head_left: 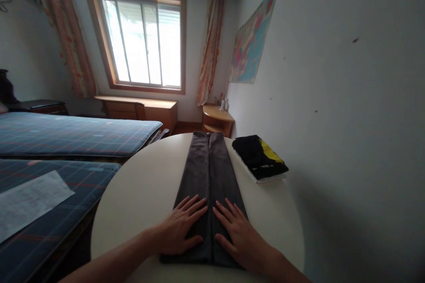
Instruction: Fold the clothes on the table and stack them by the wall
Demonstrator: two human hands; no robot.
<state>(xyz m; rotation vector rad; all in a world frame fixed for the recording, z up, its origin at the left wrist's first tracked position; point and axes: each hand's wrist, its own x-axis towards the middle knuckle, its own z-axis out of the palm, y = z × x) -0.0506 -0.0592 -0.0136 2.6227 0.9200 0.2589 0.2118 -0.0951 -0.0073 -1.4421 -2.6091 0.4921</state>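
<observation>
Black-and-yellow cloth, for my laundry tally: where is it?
Head view: the black-and-yellow cloth lies far right on the table, between grey cloth and wall.

The surface [136,199] offers passage along its left; dark folded cloth [208,168] blocks the middle, a folded black garment [254,157] narrows the far right, and the wall [352,150] bounds the right side.

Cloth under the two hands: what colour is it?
The cloth is dark grey, with no pattern visible; the head view shows it best.
</observation>
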